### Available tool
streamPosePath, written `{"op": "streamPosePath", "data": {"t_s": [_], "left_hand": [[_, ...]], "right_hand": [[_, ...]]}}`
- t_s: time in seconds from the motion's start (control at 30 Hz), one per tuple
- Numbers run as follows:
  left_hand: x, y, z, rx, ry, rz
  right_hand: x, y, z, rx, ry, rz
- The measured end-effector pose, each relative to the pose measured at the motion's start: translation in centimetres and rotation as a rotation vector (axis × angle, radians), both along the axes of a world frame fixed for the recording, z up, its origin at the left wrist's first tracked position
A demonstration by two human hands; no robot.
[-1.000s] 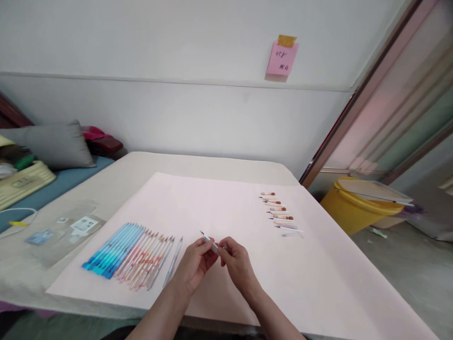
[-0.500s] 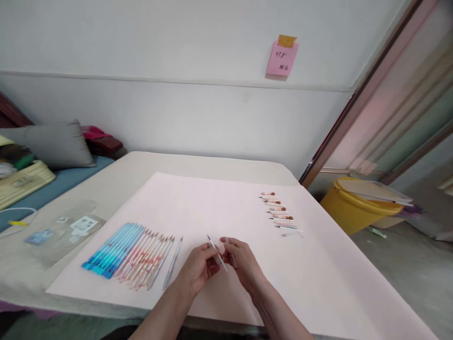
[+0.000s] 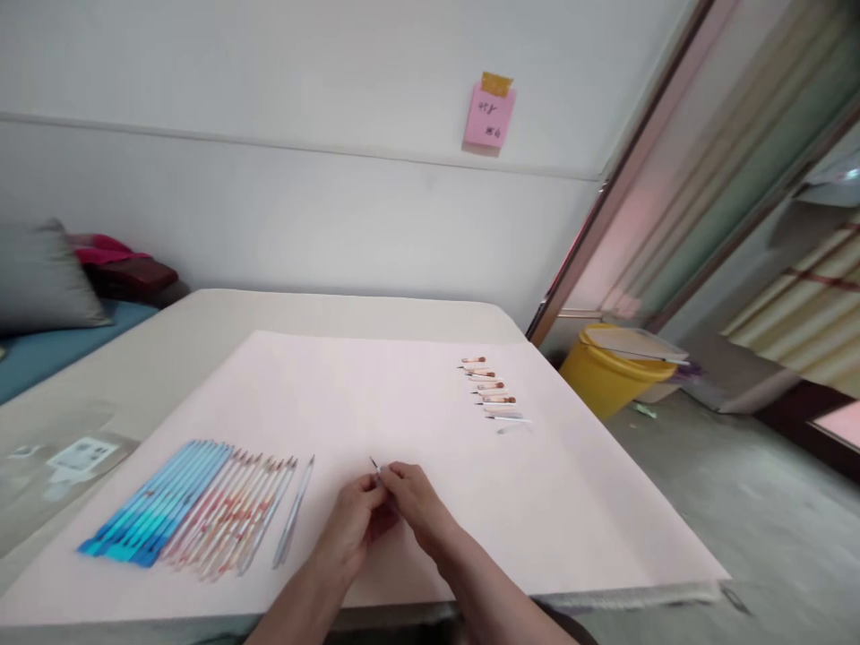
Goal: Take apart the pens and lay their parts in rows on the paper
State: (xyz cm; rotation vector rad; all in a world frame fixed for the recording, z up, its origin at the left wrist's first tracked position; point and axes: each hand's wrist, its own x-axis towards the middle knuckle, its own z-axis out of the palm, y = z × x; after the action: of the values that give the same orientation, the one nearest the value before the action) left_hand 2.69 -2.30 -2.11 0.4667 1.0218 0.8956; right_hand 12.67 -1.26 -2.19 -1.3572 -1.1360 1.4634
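Both my hands meet near the table's front. My left hand is closed on a slim white pen refill with a dark tip, which points up and left; most of it is hidden by the fingers. The fingertips of my right hand pinch at the same spot, just behind the tip; whether a second small piece is in them I cannot tell. To the left lie a row of blue pens and several white pens with reddish patterns. One pale pen lies apart, nearest my left hand.
Slim white sticks and short brown-ended pieces lie in rows at the right of the pale pink sheet. A clear plastic bag rests on the left. Beyond the table's right edge stands a yellow bin. A wall rises behind.
My right hand has come left to my left hand, and its fingers now close around the refill. The refill shows less. The view has turned to the right.
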Motion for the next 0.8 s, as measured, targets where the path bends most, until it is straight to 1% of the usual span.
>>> {"op": "streamPosePath", "data": {"t_s": [0.1,0.17,0.23,0.33,0.4,0.5,0.63,0.7,0.8], "left_hand": [[-0.1,0.1,-0.2,-0.014,0.002,0.038],[-0.2,0.2,-0.3,-0.024,-0.006,0.033],[-0.2,0.1,-0.4,-0.033,-0.023,0.011],[-0.2,0.1,-0.4,-0.025,-0.056,-0.007],[-0.3,0.2,-0.2,-0.007,-0.076,0.008],[-0.9,0.6,0.2,0.023,-0.1,0.088],[-1.7,1.3,0.6,0.051,-0.097,0.261],[-1.9,1.5,0.6,0.052,-0.082,0.329],[-1.8,1.5,0.6,0.07,-0.056,0.384]], "right_hand": [[0.2,0.1,0.0,0.01,-0.046,0.028],[0.3,0.0,0.1,0.021,-0.057,0.049],[0.3,-0.1,0.3,0.072,-0.094,0.082],[0.4,-0.3,0.7,0.191,-0.162,0.134],[0.4,-0.4,0.9,0.213,-0.135,0.139],[0.4,-0.4,0.9,0.143,0.029,0.057],[0.3,-0.2,0.5,-0.015,0.248,-0.113],[0.1,-0.2,0.1,-0.068,0.319,-0.154],[-0.3,-0.2,-0.3,-0.1,0.407,-0.205]]}}
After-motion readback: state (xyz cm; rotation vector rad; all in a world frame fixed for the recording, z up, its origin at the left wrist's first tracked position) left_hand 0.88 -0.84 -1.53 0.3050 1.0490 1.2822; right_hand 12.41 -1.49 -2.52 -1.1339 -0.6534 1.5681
